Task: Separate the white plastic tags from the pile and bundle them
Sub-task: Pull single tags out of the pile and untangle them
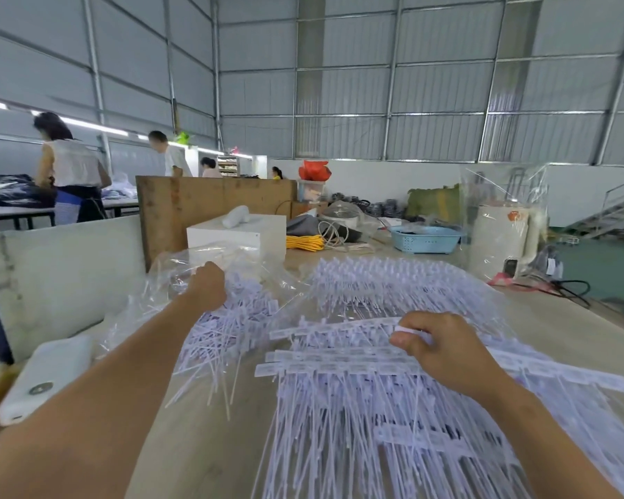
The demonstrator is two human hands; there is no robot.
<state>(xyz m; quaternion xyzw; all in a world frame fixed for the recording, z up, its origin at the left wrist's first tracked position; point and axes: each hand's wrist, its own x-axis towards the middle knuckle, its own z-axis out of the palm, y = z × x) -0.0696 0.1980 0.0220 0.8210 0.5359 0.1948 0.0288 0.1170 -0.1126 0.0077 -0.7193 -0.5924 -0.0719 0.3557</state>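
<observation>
left hand (208,287) digs in the loose tags (231,329) w/ curled fingers, at 10 o'clock. right hand (444,349) pinches a tag strip (335,329) lying 9-to-3, so it's nearer the neat rows (339,390).

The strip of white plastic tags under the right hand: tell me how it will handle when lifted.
The strip of white plastic tags probably lifts light. Its thin tails likely droop and snag neighbours, since they overlap. The right hand pinching its header bar suggests that part is stiffer.
</observation>
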